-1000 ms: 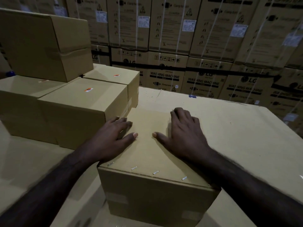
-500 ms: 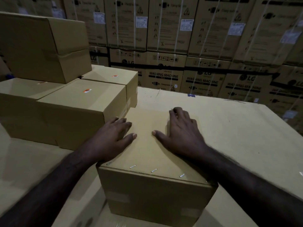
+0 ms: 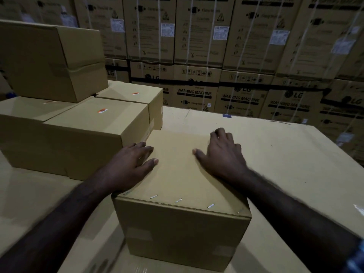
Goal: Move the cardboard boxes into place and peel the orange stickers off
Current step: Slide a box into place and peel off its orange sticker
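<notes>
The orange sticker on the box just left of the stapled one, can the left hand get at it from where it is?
Probably yes. The left hand lies flat on the stapled box, beside that box; the orange sticker sits uncovered on its top.

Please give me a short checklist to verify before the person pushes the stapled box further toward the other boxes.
1. Both hands flat on the stapled box: left hand and right hand rest on its top. Ok.
2. Box touches neighbour box: cannot tell.
3. Orange sticker on the neighbour still unpeeled: not ok.
4. Sticker on the stapled box: none visible; cannot tell.
5. Surface ahead free: ok.
</notes>
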A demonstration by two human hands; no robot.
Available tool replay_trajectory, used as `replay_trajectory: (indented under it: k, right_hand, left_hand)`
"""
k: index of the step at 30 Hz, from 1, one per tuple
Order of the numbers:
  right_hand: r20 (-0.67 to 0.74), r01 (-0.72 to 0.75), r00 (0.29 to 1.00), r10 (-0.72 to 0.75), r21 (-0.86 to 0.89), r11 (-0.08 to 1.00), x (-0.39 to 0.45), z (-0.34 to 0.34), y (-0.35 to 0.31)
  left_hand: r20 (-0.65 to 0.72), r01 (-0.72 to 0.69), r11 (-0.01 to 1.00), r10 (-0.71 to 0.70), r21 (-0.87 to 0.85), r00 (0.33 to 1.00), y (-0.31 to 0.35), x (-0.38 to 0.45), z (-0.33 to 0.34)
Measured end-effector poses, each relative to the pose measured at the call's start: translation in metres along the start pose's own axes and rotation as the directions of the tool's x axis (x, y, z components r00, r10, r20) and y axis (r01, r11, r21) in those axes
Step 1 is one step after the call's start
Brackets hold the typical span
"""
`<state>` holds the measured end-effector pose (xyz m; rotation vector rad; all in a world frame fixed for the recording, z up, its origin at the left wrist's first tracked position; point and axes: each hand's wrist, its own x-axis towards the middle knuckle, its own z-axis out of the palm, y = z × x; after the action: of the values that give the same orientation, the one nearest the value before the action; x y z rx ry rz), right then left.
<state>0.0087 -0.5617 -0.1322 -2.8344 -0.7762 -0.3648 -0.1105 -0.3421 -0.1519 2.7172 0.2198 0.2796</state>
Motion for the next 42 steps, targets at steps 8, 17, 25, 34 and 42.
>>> replay_trajectory:
  k: [8,17,25,34,42]
  right_hand:
    - [-0.093,0.088,0.992,-0.079,0.091,0.992,-0.024,-0.001,0.003]
    - [-0.551,0.237,0.835,0.009,0.374,0.897,-0.051,-0.005,0.032]
    - [-0.655,0.196,0.737,0.167,0.444,0.874,-0.117,-0.042,0.042]
    - [-0.641,-0.173,0.600,0.478,0.479,0.860,-0.253,-0.065,0.073]
    - [-0.685,-0.544,0.434,0.586,0.319,0.776,-0.412,-0.072,0.141]
  left_hand:
    - [-0.010,0.054,0.998,-0.054,0.013,0.999,-0.002,-0.002,-0.002]
    - [-0.095,-0.059,0.994,0.067,0.089,0.993,0.035,-0.018,-0.001]
    - [-0.145,-0.386,0.922,0.379,-0.022,0.914,0.106,-0.044,0.009]
    - [-0.160,-0.726,0.651,0.710,-0.222,0.686,0.201,-0.088,0.052]
    - [-0.051,-0.814,0.430,0.872,-0.390,0.486,0.313,-0.149,0.130]
